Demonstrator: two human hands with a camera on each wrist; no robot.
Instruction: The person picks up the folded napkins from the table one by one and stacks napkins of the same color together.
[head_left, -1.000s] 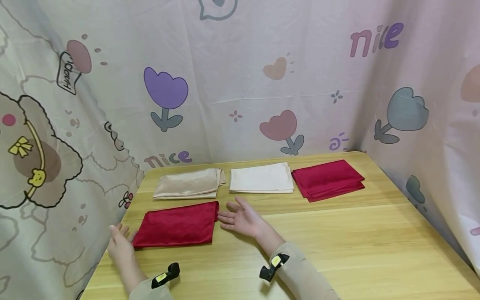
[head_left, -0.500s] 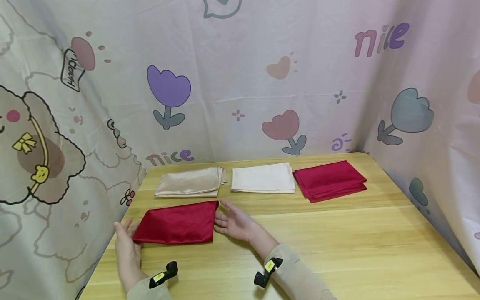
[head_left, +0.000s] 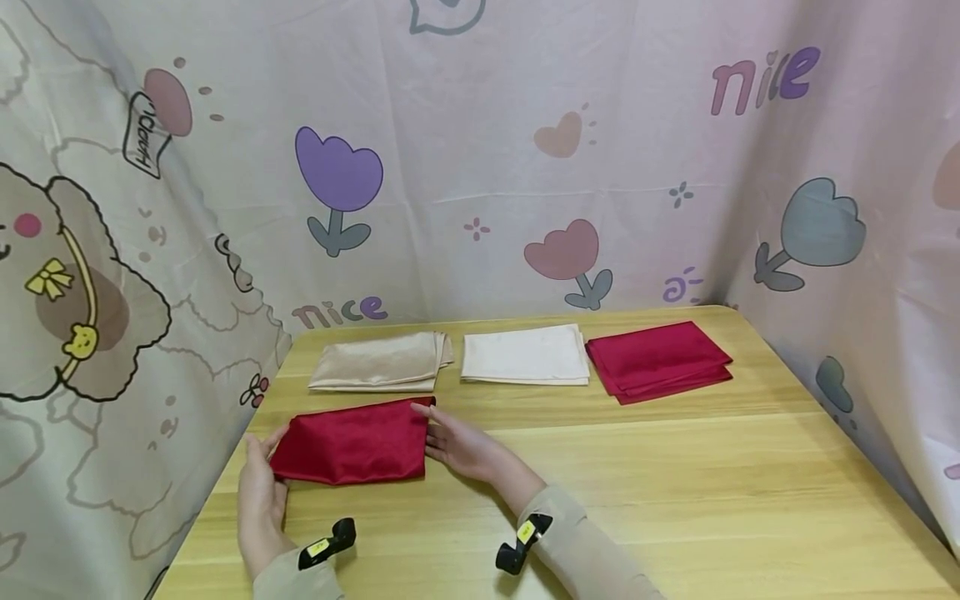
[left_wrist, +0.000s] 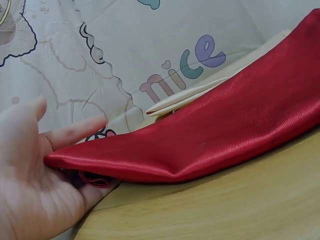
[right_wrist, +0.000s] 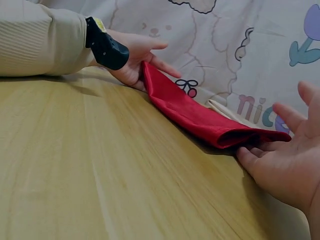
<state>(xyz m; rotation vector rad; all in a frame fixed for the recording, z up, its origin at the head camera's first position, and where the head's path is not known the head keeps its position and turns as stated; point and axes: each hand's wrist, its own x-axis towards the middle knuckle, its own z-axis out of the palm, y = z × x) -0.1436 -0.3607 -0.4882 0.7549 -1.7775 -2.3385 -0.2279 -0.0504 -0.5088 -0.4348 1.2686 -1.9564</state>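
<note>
A folded red satin cloth (head_left: 352,442) lies between my two hands at the front left of the table. My left hand (head_left: 260,500) is at its left end, palm turned inward; in the left wrist view some fingers (left_wrist: 92,195) pass beneath the cloth while the thumb stands apart from it. At the opposite end is my right hand (head_left: 465,446), its lower fingers (right_wrist: 247,157) tucked under the folded edge. The right thumb and index finger stay spread, above the cloth. Both ends of the cloth are raised, and its middle sags near the tabletop.
Along the back of the wooden table (head_left: 675,467) lie a folded beige cloth (head_left: 378,364), a folded white cloth (head_left: 523,354) and a second folded red cloth (head_left: 660,358). A printed curtain (head_left: 450,167) hangs behind and beside the table.
Both hands have moved inward against the red cloth's ends, the fingers slipping under them. The cloth's ends have lifted, and it has shifted slightly toward the back. The other cloths lie as before.
</note>
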